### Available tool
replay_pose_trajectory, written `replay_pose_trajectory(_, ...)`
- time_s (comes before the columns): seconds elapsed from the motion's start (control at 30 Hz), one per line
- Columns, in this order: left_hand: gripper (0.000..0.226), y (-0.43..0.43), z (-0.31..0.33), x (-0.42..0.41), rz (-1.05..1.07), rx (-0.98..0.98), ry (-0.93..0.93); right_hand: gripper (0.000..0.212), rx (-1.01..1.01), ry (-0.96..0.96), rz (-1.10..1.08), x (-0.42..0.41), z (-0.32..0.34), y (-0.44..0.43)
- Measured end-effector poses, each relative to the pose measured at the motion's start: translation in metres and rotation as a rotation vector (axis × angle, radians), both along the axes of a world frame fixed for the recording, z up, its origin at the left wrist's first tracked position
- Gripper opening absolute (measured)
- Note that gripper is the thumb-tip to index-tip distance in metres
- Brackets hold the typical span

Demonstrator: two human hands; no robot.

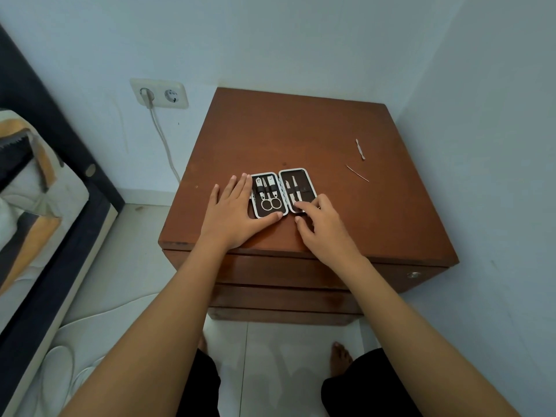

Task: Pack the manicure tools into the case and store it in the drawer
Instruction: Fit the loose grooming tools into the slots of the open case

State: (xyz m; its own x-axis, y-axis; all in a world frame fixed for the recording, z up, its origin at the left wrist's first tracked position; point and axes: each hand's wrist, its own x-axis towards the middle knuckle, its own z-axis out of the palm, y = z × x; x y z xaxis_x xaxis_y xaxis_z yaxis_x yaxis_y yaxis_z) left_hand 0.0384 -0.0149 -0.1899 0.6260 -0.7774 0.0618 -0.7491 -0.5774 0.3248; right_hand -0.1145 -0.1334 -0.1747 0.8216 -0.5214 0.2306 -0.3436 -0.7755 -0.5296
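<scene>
A dark manicure case [298,177] lies open flat on the brown nightstand [301,139]. Its left half holds scissors [270,203] and clippers under straps; its right half holds thin metal tools. My left hand [233,215] lies flat against the case's left edge, thumb along its near rim. My right hand [322,227] has its fingertips on the near end of a tool in the right half. Two loose metal tools lie on the top at the right: a cuticle pusher [360,149] and a thin pick [357,173].
The nightstand has closed drawers [270,272] on its front, with a small round knob [413,275] at the right. Walls stand close behind and to the right. A wall socket [159,93] with a white cable is at the left, beside a bed [36,182].
</scene>
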Motion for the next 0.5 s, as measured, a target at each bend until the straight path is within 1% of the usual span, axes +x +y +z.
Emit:
replay_pose_trajectory(0.1, 0.111, 0.000, -0.001, 0.000, 0.001, 0.000, 0.000, 0.032, 0.005, -0.007, 0.022, 0.005, 0.000, -0.004)
replay_pose_trajectory(0.17, 0.113, -0.001, -0.001, 0.002, -0.001, -0.001, -0.003, 0.026, 0.049, -0.080, 0.000, 0.006, 0.002, -0.017)
replay_pose_trajectory(0.23, 0.114, -0.001, -0.002, 0.002, -0.005, 0.000, -0.005, 0.023, 0.058, -0.152, -0.091, 0.006, 0.007, -0.043)
replay_pose_trajectory(0.3, 0.113, -0.001, -0.002, 0.002, -0.007, 0.002, -0.008, 0.025, 0.038, -0.172, -0.215, 0.007, 0.011, -0.080)
replay_pose_trajectory(0.33, 0.113, -0.001, -0.002, 0.002, -0.006, 0.002, -0.009, 0.027, 0.035, -0.155, -0.271, 0.009, 0.012, -0.099)
replay_pose_trajectory(0.4, 0.113, -0.001, -0.002, 0.002, -0.006, -0.003, -0.012, 0.035, 0.052, -0.058, -0.326, 0.015, 0.012, -0.132)
replay_pose_trajectory(0.5, 0.113, -0.001, -0.002, 0.004, -0.004, -0.007, -0.018, 0.045, 0.060, 0.146, -0.285, 0.024, 0.010, -0.167)
